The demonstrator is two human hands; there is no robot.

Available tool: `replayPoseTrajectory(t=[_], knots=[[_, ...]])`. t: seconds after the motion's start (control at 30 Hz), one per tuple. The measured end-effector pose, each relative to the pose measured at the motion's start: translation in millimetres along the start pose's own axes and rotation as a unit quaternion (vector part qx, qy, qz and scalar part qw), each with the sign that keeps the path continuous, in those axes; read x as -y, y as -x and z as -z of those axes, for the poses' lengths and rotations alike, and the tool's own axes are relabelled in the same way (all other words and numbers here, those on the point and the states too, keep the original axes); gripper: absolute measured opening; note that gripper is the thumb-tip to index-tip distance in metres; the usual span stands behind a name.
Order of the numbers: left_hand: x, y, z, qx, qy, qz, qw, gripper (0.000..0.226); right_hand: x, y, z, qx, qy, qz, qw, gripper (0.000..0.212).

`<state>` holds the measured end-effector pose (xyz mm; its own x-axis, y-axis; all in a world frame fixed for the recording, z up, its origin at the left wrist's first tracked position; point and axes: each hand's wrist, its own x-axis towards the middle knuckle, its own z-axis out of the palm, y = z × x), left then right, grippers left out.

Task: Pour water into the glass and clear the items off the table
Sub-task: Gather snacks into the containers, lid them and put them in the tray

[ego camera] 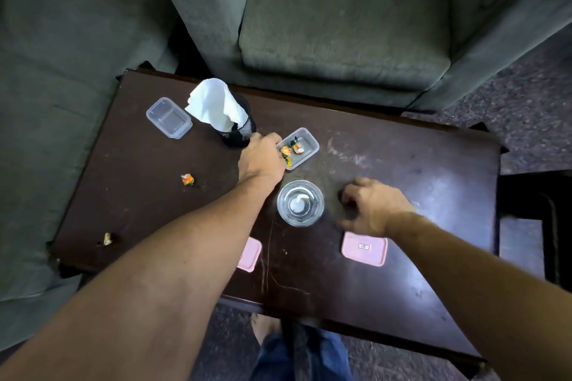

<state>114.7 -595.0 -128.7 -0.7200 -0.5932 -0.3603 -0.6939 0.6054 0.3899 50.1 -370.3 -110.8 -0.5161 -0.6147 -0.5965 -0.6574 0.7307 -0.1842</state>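
Dark brown wood fills my view, scuffed and scratched, and on it I start with the fingers. My left hand (261, 158) reaches to the near-left corner of a clear plastic container (305, 141) holding wrapped candies (292, 149); its fingers curl down over the container's edge, so I cannot tell whether they pinch the rim, a candy, or nothing. One candy is partly hidden under the knuckles. My right hand (373, 206) hovers low over the surface (418, 170), to the right of the glass (300, 203); it is blurred, fingers loosely curled and apart, clamped on nothing that I can see.

The glass stands upright between the two hands, touching neither. It seems to hold clear water, though the level is hard to read from above. A pink lid (365, 248) lies just near my right wrist; a second pink lid (250, 254) is half covered by my left forearm.

Farther out, a black mesh holder (240, 133) with white tissue (216, 105) sits just behind my left hand. An empty clear container (169, 117) lies left of it. A loose candy (187, 179) rests on the left part of the surface, and a small scrap (107, 238) near the left edge is too small to identify. Grey-green sofa cushions (340, 25) surround the far side.
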Motion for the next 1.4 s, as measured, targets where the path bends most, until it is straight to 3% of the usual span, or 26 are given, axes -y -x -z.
replayPoseTrajectory(t=[0.1,0.2,0.3,0.5,0.7,0.8,1.1,1.4], knots=[[-11,-3,-3,0.011,0.000,-0.018,1.000,0.029,-3,14,-20,0.055,0.068,0.022,0.996,0.076],[-22,-6,-9,0.016,0.014,-0.016,1.000,0.031,-2,24,-41,0.050,0.115,0.043,0.991,0.090],[-33,-6,-16,0.029,0.022,-0.027,0.999,0.033,1,30,-53,0.042,0.132,0.056,0.989,0.083],[-54,-6,-22,0.071,0.046,-0.042,0.996,0.033,-9,32,-48,0.023,0.064,0.036,0.997,0.071],[-61,-11,-16,0.130,0.170,0.037,0.976,0.036,-14,8,5,-0.156,-0.046,0.022,0.986,0.076],[-60,-12,-15,0.146,0.240,0.075,0.957,0.032,-3,-15,29,-0.203,-0.083,0.029,0.975,0.078],[-48,-13,-7,0.200,0.273,0.117,0.934,0.016,24,-49,22,-0.176,-0.065,0.022,0.982,0.076],[-46,-11,-11,0.213,0.244,0.071,0.943,0.016,20,-49,23,-0.168,-0.042,0.027,0.985,0.075]])
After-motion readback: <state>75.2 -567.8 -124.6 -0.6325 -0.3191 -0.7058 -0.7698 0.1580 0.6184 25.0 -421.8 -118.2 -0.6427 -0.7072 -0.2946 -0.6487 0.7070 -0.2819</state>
